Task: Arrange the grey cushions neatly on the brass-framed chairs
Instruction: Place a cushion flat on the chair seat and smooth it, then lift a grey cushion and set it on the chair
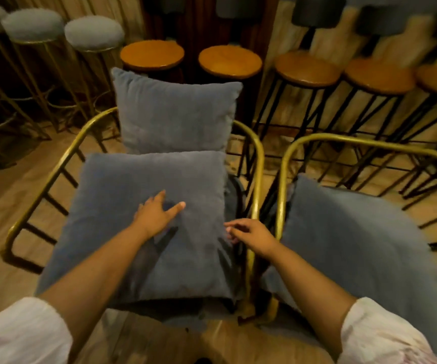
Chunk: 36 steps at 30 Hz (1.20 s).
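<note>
Two brass-framed chairs stand side by side. The left chair [64, 158] has one grey cushion [175, 116] upright against its back and a second grey cushion [122, 206] flat on the seat. My left hand [156, 214] rests open on the flat cushion, fingers spread. My right hand [251, 232] hovers at that cushion's right edge, by the chair's brass arm, fingers loosely apart and holding nothing. The right chair [343, 140] has a grey cushion [356, 245] lying on its seat, tilted.
Wooden-topped stools with black legs [306, 69] stand behind the chairs. Grey fluffy stools on thin gold legs [93, 32] line the back left. The floor is wood. The two chairs' brass arms nearly touch.
</note>
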### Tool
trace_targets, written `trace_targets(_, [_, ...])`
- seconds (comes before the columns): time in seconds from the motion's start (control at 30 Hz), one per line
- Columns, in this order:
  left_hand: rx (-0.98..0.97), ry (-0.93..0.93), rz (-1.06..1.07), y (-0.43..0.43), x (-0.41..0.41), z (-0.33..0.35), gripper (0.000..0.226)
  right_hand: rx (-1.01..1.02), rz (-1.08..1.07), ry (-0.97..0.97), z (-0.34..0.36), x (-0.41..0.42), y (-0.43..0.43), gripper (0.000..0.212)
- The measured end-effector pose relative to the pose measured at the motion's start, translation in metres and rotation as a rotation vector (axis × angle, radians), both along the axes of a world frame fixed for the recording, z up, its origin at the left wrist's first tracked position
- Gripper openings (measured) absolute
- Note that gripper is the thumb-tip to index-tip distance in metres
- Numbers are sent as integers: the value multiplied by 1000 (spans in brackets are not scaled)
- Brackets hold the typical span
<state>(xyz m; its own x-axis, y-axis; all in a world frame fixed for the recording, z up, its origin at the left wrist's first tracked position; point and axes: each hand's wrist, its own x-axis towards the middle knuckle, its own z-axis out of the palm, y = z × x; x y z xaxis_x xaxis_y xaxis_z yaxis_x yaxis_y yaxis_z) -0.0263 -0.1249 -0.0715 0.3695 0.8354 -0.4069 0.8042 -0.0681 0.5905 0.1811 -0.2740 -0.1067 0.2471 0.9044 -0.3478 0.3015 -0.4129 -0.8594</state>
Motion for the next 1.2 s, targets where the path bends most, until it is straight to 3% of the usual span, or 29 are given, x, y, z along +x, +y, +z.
trace_targets(0.1, [9, -100, -154, -54, 68, 21, 74, 82, -128, 0, 7, 42, -56, 23])
trace_targets(0.23, [8, -146, -306, -127, 158, 27, 67, 103, -334, -6, 2, 116, -137, 22])
trace_targets(0.47, [-140, -194, -324, -226, 275, 6, 67, -97, -601, -16, -26, 238, -265, 23])
trace_targets(0.6, [-85, -167, -312, -255, 309, -16, 61, -252, -733, 27, -50, 282, -303, 30])
trace_targets(0.83, [76, 122, -311, -212, 332, -69, 70, -449, -766, 235, -93, 308, -299, 46])
trace_targets(0.93, [111, 228, -333, -185, 342, -89, 73, -393, -847, 314, -138, 314, -292, 106])
trace_targets(0.97, [100, 265, -340, -177, 346, -95, 76, -377, -884, 309, -155, 316, -291, 114])
trace_targets(1.07, [11, 307, -338, -157, 352, -109, 97, -350, -1040, 320, -179, 315, -292, 100])
trace_targets(1.13, [-63, 271, -283, -149, 354, -113, 116, -349, -1113, 436, -182, 306, -293, 100])
trace_targets(1.2, [-119, 218, -238, -147, 358, -116, 129, -298, -1148, 530, -192, 300, -296, 87])
